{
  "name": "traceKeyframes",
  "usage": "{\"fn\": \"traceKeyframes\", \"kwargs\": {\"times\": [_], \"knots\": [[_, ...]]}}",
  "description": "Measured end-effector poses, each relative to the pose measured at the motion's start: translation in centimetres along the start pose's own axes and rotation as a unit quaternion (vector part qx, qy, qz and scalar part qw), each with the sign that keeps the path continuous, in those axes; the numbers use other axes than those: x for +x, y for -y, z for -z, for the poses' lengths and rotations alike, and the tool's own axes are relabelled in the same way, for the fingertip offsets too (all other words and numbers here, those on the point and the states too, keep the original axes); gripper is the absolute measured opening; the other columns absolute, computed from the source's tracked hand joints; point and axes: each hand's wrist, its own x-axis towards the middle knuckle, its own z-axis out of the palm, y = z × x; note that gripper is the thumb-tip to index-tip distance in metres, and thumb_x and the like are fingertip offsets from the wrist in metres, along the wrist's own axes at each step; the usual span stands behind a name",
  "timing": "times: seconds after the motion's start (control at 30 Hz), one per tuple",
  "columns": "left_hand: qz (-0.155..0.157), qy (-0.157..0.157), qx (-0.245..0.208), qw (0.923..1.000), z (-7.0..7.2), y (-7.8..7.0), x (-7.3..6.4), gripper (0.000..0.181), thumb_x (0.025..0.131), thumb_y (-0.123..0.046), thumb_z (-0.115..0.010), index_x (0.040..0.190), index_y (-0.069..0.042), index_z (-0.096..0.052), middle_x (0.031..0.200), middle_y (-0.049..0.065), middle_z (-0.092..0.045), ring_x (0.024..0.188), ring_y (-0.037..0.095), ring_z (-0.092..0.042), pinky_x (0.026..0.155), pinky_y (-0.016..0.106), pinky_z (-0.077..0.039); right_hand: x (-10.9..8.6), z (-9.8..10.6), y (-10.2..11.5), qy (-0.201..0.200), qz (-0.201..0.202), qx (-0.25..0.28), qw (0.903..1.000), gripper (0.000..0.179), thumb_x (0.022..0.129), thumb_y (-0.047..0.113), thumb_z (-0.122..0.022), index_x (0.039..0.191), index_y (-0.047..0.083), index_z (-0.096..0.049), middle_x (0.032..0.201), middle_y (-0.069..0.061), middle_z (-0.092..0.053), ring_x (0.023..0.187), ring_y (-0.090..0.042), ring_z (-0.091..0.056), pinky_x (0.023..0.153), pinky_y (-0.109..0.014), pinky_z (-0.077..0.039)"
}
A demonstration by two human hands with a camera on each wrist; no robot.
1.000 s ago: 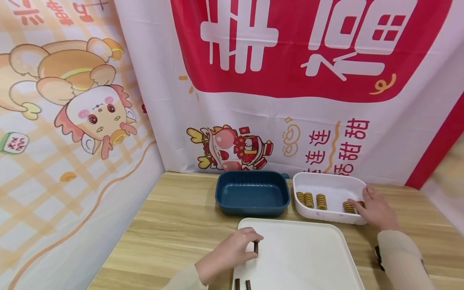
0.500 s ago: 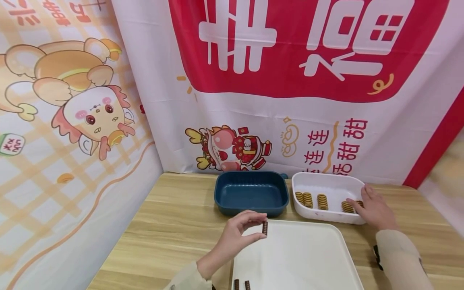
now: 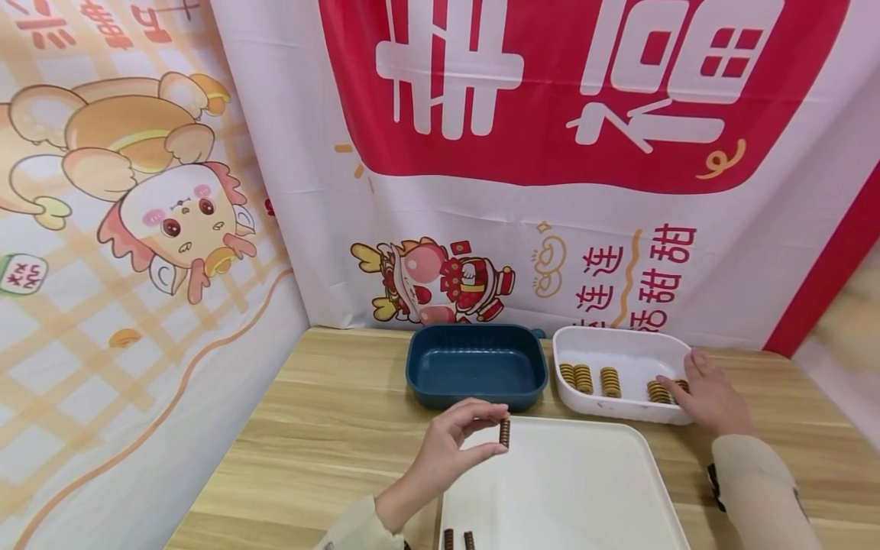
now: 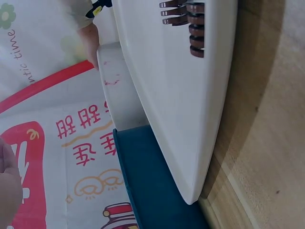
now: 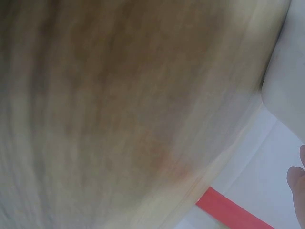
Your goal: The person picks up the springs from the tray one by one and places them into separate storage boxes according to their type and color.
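My left hand [image 3: 450,451] pinches a short dark brown ribbed piece [image 3: 505,431] upright between thumb and fingers, over the far left part of the white tray [image 3: 584,489]. Two similar dark brown ribbed pieces [image 3: 470,540] lie at the tray's near left corner. In the left wrist view a brown ribbed piece [image 4: 197,31] lies close along the tray's rim. At the right end of the white box [image 3: 619,410], my right hand [image 3: 718,397] rests over the rim, thumb across its front corner. Stacks of yellow sandwich biscuits [image 3: 609,382] stand in that box, some partly hidden by the hand.
A dark blue box [image 3: 477,399] stands left of the white box, behind the tray. Both boxes sit near the back edge of the wooden table [image 3: 330,405], close to a printed cloth [image 3: 440,198]. Another printed cloth [image 3: 151,321] hangs along the left side.
The left hand has lifted from the tray's left side and moved away and rightward with the brown piece, then stayed almost still. The right hand keeps its place on the white box.
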Motion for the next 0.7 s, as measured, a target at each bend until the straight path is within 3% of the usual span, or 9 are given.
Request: {"fn": "traceKeyframes", "kwargs": {"times": [0.47, 0.7], "knots": [[-0.090, -0.012, -0.017, 0.9957, -0.06, 0.14, 0.16, 0.038, 0.081, 0.006, -0.070, 0.118, 0.011, -0.059, 0.112, 0.025, -0.060, 0.107, 0.020, -0.061, 0.088, 0.043, -0.049, 0.02, -0.02, 0.07, -0.017, 0.008, -0.010, 0.9998, 0.089, 0.098, 0.054, -0.035, 0.137, -0.023, -0.016, 0.146, -0.040, -0.011, 0.136, -0.052, -0.009, 0.105, -0.064, -0.013], [-0.094, -0.012, -0.003, 0.9955, 0.26, 0.19, 0.44, 0.038, 0.080, 0.009, -0.069, 0.117, 0.011, -0.059, 0.113, 0.024, -0.060, 0.107, 0.022, -0.061, 0.088, 0.044, -0.048, 0.07, -0.19, -0.11, -0.017, 0.005, -0.013, 0.9998, 0.089, 0.098, 0.054, -0.035, 0.138, -0.023, -0.015, 0.146, -0.040, -0.011, 0.136, -0.052, -0.009, 0.105, -0.064, -0.013]]}}
